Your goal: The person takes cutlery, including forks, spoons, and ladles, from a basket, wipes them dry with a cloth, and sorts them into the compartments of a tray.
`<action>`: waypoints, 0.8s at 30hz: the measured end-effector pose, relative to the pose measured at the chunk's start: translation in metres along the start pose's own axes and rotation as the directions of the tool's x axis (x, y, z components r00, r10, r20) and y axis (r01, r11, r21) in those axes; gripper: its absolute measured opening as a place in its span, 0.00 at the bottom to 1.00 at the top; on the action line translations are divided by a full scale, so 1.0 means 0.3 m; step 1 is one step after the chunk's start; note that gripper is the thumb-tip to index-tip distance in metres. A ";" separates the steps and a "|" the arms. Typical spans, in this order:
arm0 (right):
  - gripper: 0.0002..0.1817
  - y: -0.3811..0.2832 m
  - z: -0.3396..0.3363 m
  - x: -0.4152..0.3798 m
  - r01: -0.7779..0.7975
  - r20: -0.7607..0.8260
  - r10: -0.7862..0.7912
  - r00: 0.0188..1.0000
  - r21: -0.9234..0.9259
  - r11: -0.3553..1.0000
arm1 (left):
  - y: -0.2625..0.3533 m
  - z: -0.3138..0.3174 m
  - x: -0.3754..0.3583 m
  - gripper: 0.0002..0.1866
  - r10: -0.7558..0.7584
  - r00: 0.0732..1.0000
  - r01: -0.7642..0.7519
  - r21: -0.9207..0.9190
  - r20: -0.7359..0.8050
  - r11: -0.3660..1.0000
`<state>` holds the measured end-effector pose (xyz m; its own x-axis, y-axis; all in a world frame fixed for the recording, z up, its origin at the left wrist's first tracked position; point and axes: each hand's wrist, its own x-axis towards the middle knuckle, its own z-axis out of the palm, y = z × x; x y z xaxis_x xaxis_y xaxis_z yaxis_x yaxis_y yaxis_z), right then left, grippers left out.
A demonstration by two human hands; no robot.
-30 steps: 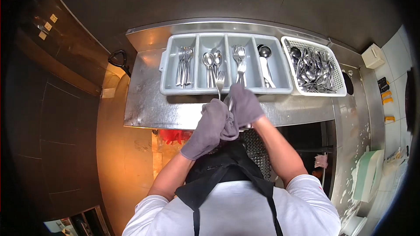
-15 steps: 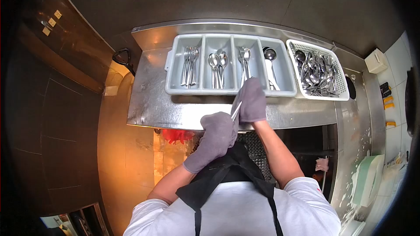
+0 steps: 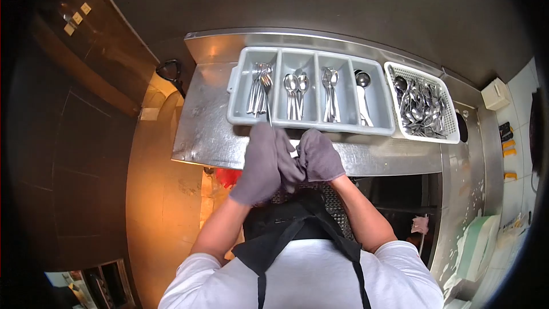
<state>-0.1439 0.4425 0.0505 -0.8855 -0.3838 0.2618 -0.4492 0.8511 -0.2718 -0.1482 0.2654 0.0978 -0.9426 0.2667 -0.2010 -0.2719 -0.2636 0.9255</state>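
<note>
Grey gloves cover both my hands. My left hand (image 3: 260, 163) is closed around the handle of a fork (image 3: 266, 83), whose tines point up over the leftmost compartment of the grey cutlery tray (image 3: 309, 124). Forks (image 3: 255, 100) lie in that compartment under it. In the middle compartments are small spoons (image 3: 294, 97) and more spoons (image 3: 330, 94); the right one holds ladle-like spoons (image 3: 363, 94). My right hand (image 3: 320, 157) is curled shut in front of the tray, close beside folds of grey fabric (image 3: 290, 163) at my left hand. What its fingers hold is hidden.
A white perforated basket (image 3: 452, 135) heaped with mixed cutlery (image 3: 420, 109) stands right of the tray on the steel counter (image 3: 200, 120). A dark wall (image 3: 320, 0) rises behind. Yellow-handled tools (image 3: 509, 152) hang at the right, and a black handle (image 3: 170, 71) stands at the left.
My left hand has moved forward and left, bringing the fork over the leftmost compartment. My right hand has drawn back from the tray's front edge, apart from the utensil. The view has shifted slightly.
</note>
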 end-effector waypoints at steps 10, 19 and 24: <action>0.10 -0.140 0.007 -0.032 0.062 0.087 -0.072 0.994 0.110 0.992 | 0.127 -0.099 -0.025 0.16 0.308 0.940 -0.333 0.184 0.148 0.925; 0.22 0.144 -0.083 -0.383 -0.510 0.414 0.332 0.848 0.461 0.726 | 0.198 -0.379 0.022 0.16 0.578 0.816 -0.550 0.304 -0.003 0.778; 0.11 0.158 -0.308 -0.200 -0.796 0.130 0.802 0.583 -0.105 0.596 | 0.120 -0.458 0.088 0.21 0.570 0.820 -0.400 0.754 0.041 0.521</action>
<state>-0.1010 0.5390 0.1076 -0.8919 0.4124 -0.1857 0.4500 0.8502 -0.2732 -0.2095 0.1356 0.0819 -0.9205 0.1065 0.3761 0.3813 0.4555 0.8044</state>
